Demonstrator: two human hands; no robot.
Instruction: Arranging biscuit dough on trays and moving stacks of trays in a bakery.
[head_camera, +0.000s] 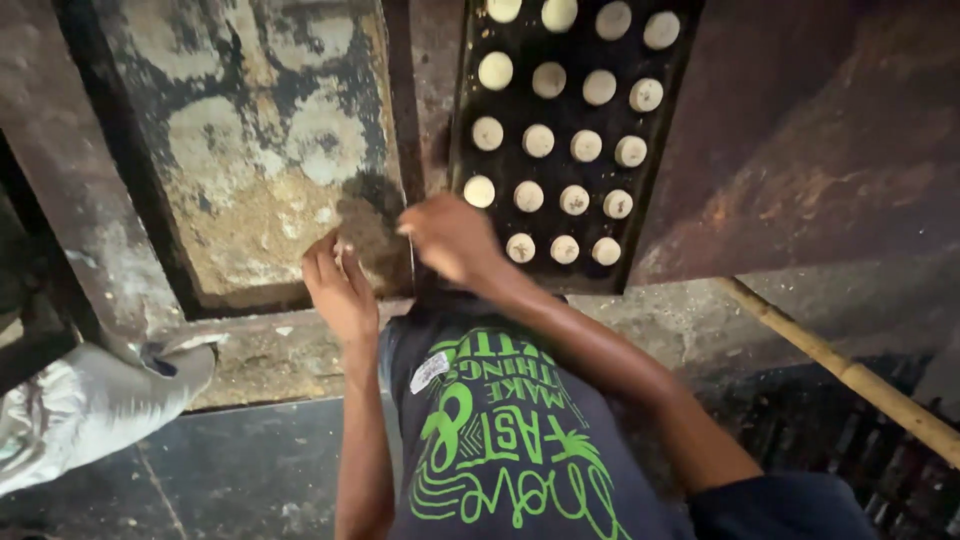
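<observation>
We look down on our two hands at the near edge of a dark tray (668, 120) set with rows of pale dough rounds (574, 200). Our right hand (452, 238) rests curled at the tray's near left corner, touching its edge; whether it grips we cannot tell. Our left hand (340, 285) is just beside it, fingers pinched on something small and pale. The tray's long axis runs away from us, up and right.

A bamboo pole (850, 375) is lying at four o'clock, slanting down-right. A grey-white sack (90, 405) is slumping at eight o'clock. A dark floor slab (250, 470) is showing at seven o'clock.
</observation>
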